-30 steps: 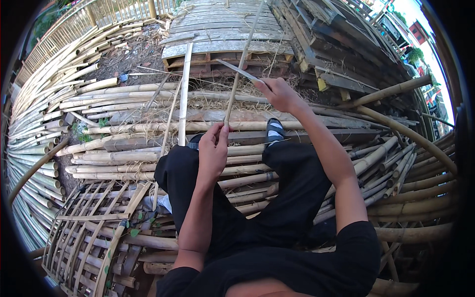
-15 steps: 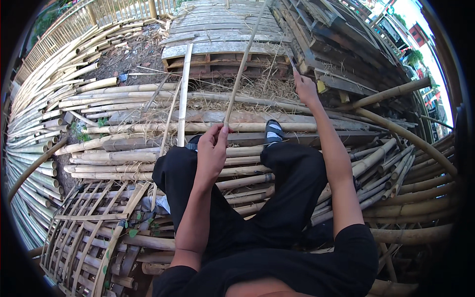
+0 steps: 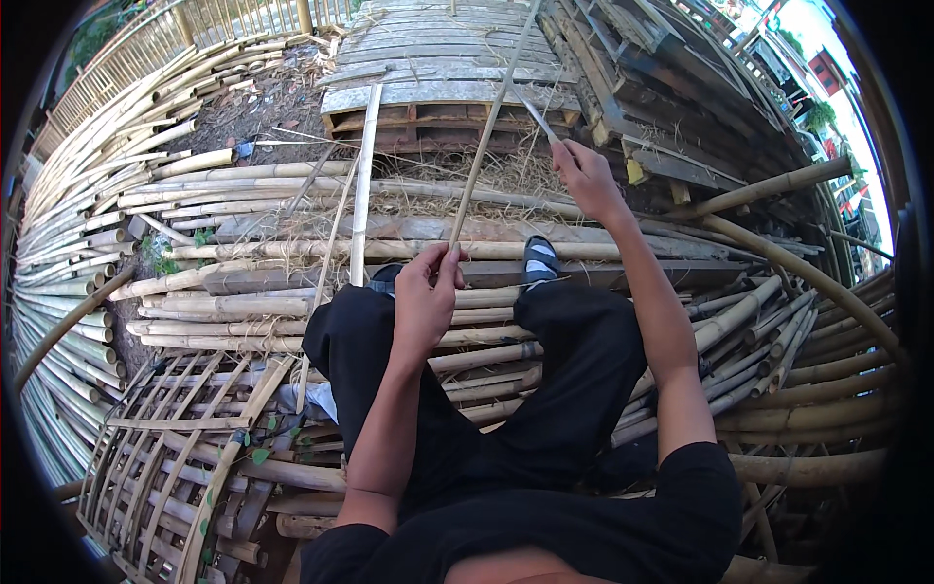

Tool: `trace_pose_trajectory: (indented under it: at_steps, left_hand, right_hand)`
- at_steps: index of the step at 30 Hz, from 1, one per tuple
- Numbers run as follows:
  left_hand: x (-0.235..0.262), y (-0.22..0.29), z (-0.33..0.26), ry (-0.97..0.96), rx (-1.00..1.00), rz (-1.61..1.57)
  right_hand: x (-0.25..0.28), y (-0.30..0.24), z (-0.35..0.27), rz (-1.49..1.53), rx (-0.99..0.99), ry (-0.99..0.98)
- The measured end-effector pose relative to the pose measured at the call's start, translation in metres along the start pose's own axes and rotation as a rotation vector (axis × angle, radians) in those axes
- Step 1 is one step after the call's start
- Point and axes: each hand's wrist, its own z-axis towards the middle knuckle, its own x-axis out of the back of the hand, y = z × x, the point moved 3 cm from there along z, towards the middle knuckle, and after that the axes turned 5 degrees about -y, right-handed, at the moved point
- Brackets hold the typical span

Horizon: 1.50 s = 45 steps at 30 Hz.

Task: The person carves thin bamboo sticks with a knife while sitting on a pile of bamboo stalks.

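Note:
My left hand (image 3: 426,300) is closed on the lower end of a long, thin bamboo strip (image 3: 484,141), which slants up and away from me past the pallet. In my right hand (image 3: 590,181) I grip a knife (image 3: 537,119); its handle is inside my fist. The pale blade points up and left, with its tip close to the bamboo strip; I cannot tell whether they touch. A wider pale bamboo slat (image 3: 364,185) leans beside my left knee, next to a thinner strip (image 3: 332,243).
Bamboo poles (image 3: 233,330) lie under and around my feet, with more piled at the left. A wooden pallet (image 3: 448,94) stands ahead among shavings (image 3: 525,175). Stacked weathered timber (image 3: 671,107) rises at the right, near a slanting pole (image 3: 798,263). A bamboo lattice (image 3: 165,457) sits at lower left.
My right hand has come left and slightly down, bringing the knife blade nearer the bamboo strip. My left hand and the strip have shifted slightly to the right.

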Motion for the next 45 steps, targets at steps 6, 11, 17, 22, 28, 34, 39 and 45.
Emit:
trace_pose_trajectory:
  at_steps: [6,11,17,22,28,34,39,45]
  left_hand:
    - [0.003,0.002,-0.001,0.043,-0.014,0.082]
    - [0.006,-0.001,-0.002,0.101,-0.114,0.211]
    - [0.003,0.001,-0.004,0.105,-0.124,0.278]
    - [0.001,-0.003,-0.003,0.134,-0.196,0.252]
    - [0.003,0.008,-0.006,0.164,-0.168,0.272]
    - [0.0,0.006,-0.007,0.156,-0.171,0.302]
    - [-0.003,-0.001,-0.003,0.151,-0.203,0.369]
    - [0.003,-0.006,-0.005,0.206,-0.206,0.322]
  right_hand:
    - [-0.027,-0.054,-0.032,-0.264,0.209,-0.22]
    - [-0.035,-0.056,-0.029,-0.37,0.221,-0.246]
    - [-0.029,-0.02,0.0,-0.486,0.217,-0.158]
    - [-0.007,-0.011,0.012,-0.354,0.007,-0.081]
    - [-0.034,-0.06,-0.028,-0.37,0.238,-0.287]
    - [-0.029,-0.039,-0.006,-0.503,0.133,-0.312]
    - [-0.021,-0.01,0.013,-0.512,-0.013,-0.261]
    - [-0.029,-0.039,0.0,-0.424,0.067,-0.377]
